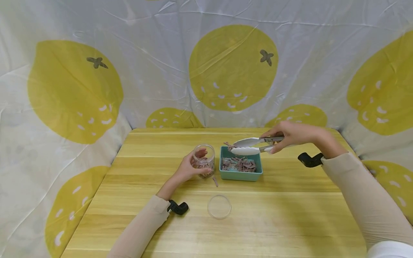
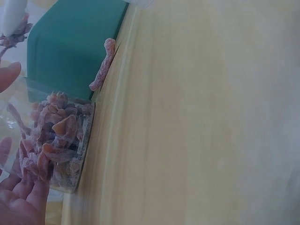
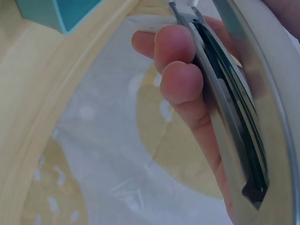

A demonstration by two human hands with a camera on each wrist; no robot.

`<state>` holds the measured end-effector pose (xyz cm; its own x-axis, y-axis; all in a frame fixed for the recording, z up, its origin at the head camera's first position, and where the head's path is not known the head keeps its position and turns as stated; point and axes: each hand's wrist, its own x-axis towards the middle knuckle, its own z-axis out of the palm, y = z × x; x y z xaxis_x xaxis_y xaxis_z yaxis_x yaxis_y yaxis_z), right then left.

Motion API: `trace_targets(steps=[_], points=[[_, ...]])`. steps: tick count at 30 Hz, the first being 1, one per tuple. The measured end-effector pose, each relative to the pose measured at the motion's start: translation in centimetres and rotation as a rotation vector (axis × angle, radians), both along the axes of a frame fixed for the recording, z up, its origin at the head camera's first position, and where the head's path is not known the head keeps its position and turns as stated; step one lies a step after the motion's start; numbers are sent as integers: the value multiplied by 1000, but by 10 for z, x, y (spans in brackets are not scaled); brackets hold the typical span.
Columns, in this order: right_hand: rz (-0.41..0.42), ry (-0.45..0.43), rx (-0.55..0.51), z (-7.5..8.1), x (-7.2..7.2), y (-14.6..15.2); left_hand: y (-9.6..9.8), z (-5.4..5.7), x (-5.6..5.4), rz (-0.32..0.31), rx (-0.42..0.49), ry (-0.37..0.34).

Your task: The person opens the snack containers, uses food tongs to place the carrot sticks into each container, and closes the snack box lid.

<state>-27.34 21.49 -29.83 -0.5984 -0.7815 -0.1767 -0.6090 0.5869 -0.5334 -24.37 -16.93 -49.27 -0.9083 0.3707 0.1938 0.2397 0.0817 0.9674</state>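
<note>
My left hand (image 1: pixel 188 167) grips a clear jar (image 1: pixel 209 155), fingers and thumb around its sides. Brownish-pink dried strips (image 2: pixel 51 136) fill the lower part of the jar, as the left wrist view shows. My right hand (image 1: pixel 290 135) holds a pair of tongs (image 1: pixel 250 142) with white tips, its fingers curled round the metal handles in the right wrist view. Between the tips is a small bunch of strips (image 1: pixel 229 146), over the far left part of a teal tray (image 1: pixel 241 176). More strips (image 1: pixel 245 165) lie in that tray.
A loose strip (image 1: pixel 215 182) lies on the wooden table (image 1: pixel 277 222) between the jar and the tray. Nearer the front rests a round clear lid (image 1: pixel 219 206). A lemon-print curtain (image 1: pixel 171 64) hangs behind the table and along its sides.
</note>
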Motion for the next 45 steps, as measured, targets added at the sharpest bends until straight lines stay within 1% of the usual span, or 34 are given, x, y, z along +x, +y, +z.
trace_targets(steps=[3, 6, 10, 13, 18, 23, 25, 30, 32, 39, 45], points=[[-1, 22, 24, 7, 0, -4, 0, 0, -1, -5, 3, 1], [17, 38, 14, 12, 0, -9, 0, 2, 0, -9, 4, -5], [53, 34, -9, 17, -2, -18, 1, 15, 7, -22, 7, -17], [74, 30, -5, 20, -4, -25, 2, 24, 12, -23, 8, -17], [101, 12, 7, 27, -7, -39, 3, 27, 14, -11, 12, -19], [152, 19, 4, 33, -10, -54, 3, 24, 12, -14, 20, -24], [165, 21, 6, 34, -12, -60, 3, 20, 9, -15, 22, -24], [169, 21, 11, 34, -16, -71, 1, 4, 1, -10, 24, -31], [172, 25, 11, 33, -18, -74, 0, 1, -1, 0, 14, -33], [180, 59, 23, 25, -23, -86, -1, 1, -1, 21, -31, -20], [184, 38, 29, 19, -25, -92, 0, 0, 0, 19, -27, -20]])
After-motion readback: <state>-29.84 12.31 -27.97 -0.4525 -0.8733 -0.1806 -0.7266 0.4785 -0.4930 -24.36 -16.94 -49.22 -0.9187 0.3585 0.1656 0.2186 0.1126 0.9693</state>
